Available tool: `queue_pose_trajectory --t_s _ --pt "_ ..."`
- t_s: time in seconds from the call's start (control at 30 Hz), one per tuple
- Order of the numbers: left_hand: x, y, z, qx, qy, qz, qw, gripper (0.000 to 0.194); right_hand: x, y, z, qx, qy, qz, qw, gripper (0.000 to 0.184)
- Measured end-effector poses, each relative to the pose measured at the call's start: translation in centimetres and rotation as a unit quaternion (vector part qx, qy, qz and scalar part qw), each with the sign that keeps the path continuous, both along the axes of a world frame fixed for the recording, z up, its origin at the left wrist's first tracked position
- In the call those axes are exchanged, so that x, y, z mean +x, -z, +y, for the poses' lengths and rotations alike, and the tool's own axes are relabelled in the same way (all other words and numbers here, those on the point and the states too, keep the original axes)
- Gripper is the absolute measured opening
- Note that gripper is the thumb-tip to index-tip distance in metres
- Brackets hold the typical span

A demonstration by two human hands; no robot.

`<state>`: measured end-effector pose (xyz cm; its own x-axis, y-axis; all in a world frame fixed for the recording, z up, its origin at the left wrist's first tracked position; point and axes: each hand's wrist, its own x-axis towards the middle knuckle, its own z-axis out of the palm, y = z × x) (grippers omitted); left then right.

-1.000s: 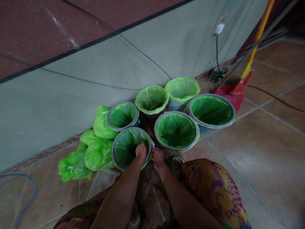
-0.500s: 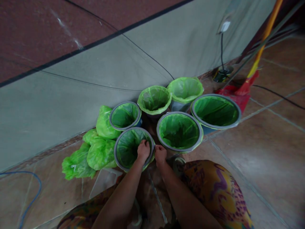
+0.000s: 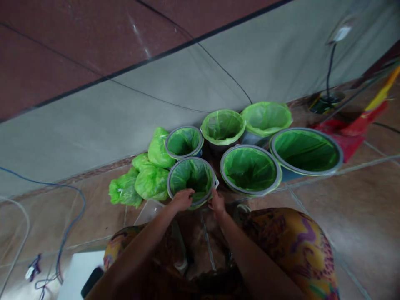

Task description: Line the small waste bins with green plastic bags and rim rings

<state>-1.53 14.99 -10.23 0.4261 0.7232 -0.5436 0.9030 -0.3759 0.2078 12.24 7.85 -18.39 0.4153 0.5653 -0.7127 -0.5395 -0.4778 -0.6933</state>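
Observation:
A trash bin (image 3: 170,183) with a grey ring rim and a green plastic liner (image 3: 200,171) stands in front of my knees. At its near left edge my left hand (image 3: 183,199) has curled fingers, closed over the rim. My right hand (image 3: 218,203) grips the right side of the same rim, thumb up. A small white tag with a dark mark (image 3: 216,183) shows just above that thumb. Liner folds under the fingers are hidden. Close on the right is another lined bin (image 3: 222,171), apart from my right hand.
More lined bins stand behind, including a small bin (image 3: 167,146) and a wide bin (image 3: 339,152). Tied green bags (image 3: 151,183) lie left, beside a clear plastic container (image 3: 150,211). A red dustpan (image 3: 353,139) is at right. A blue cable (image 3: 81,200) crosses the floor.
My left hand has moved from inside the bin's right side to its near left edge. My right hand stays at the right rim. The view has shifted, showing more floor at left.

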Motion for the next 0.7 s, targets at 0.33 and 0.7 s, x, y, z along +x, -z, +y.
queue_pose_trajectory --t_s 0.33,0.7 --pt "-0.6 0.4 -4.8 0.005 0.015 -0.053 0.998 0.032 0.8 -1.7 1.2 0.074 0.045 0.060 0.994 0.034" --pt "1.9 4.1 -2.4 -0.027 -0.278 -0.176 0.944 0.032 0.0 -0.4 -1.1 -0.005 -0.031 0.114 0.993 0.018"
